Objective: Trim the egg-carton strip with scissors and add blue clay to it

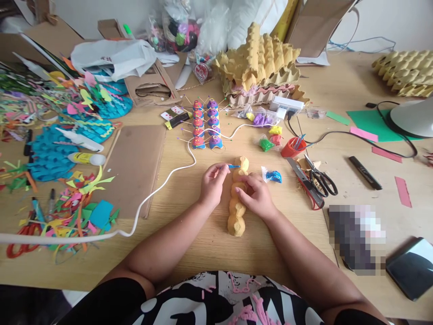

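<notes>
An egg-carton strip, yellowish with a row of bumps, lies lengthwise on the table in front of me. My left hand pinches a small, thin blue piece against the strip's far end; I cannot make out whether it is clay or a tool. On the strip's right side, my right hand grips it with fingers curled over the bumps. Just right of that hand lies an opened packet of blue clay. Beyond my hands stand two painted carton strips with thin sticks poking out.
At right are a red cup with blue tools, scissors and a cutter. A white cable crosses the left side, over a cardboard sheet. Egg trays are piled behind; paper scraps lie left.
</notes>
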`<state>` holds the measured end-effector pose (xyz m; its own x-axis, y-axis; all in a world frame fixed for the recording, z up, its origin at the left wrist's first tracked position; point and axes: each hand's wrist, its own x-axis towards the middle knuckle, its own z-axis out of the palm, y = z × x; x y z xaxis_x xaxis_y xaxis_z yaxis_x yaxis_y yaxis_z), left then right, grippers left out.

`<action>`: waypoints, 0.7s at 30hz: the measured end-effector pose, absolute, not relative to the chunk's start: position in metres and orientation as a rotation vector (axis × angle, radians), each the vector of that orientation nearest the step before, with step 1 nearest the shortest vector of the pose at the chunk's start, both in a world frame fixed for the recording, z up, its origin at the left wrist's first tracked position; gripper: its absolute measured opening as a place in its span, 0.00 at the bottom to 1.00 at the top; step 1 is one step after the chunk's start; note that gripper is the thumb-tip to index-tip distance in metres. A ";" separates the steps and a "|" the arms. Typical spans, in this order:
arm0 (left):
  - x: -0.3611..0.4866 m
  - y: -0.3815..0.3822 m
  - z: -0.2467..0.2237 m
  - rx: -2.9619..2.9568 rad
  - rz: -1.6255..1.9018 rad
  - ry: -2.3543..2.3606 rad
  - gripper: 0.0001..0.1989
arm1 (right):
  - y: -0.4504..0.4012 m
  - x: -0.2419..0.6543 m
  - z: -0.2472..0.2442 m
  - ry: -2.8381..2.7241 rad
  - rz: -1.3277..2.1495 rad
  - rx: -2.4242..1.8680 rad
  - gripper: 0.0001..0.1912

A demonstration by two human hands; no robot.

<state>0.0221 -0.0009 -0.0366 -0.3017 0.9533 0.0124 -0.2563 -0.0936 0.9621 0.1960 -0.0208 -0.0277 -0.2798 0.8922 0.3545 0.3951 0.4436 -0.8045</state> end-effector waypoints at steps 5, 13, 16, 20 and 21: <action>0.022 -0.001 -0.037 0.900 1.596 1.182 0.21 | -0.022 0.199 -0.026 -2.024 0.725 -1.072 0.12; 0.022 -0.005 -0.034 0.993 1.537 1.159 0.22 | -0.018 0.197 -0.035 -1.821 0.724 -1.247 0.09; 0.023 -0.009 -0.032 1.078 1.481 1.075 0.20 | -0.015 0.197 -0.035 -1.691 0.717 -1.260 0.11; 0.022 -0.012 -0.029 1.270 1.393 0.974 0.16 | -0.015 0.198 -0.035 -1.581 0.772 -1.262 0.12; 0.022 -0.013 -0.028 1.306 1.387 0.953 0.15 | -0.015 0.198 -0.035 -1.566 0.779 -1.260 0.13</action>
